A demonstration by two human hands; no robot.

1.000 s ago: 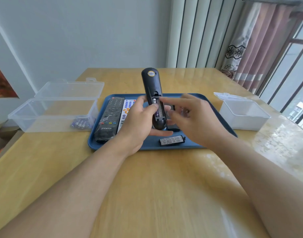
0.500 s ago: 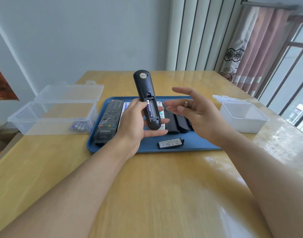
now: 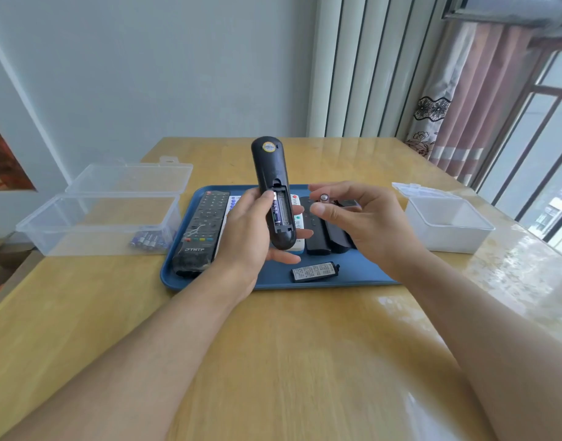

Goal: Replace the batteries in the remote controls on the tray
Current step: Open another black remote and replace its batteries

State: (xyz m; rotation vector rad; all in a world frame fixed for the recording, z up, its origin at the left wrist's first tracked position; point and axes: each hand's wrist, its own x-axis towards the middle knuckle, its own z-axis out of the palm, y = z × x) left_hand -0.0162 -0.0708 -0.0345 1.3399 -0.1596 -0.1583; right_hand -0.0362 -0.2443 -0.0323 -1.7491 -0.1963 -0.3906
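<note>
left hand [image 3: 247,230] gripped upright remote [image 3: 272,189], compartment open, one battery [image 3: 276,214] inside. right hand [image 3: 365,224], at 3 o'clock, pinched second battery [image 3: 324,197] above tray [image 3: 273,278].

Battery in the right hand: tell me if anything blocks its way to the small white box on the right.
Nothing visible does. The right hand pinches the battery above the tray; the white box stands open, with only bare table between.

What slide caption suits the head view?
Left hand holds opened black remote; right hand pinches removed battery above blue tray.
</note>
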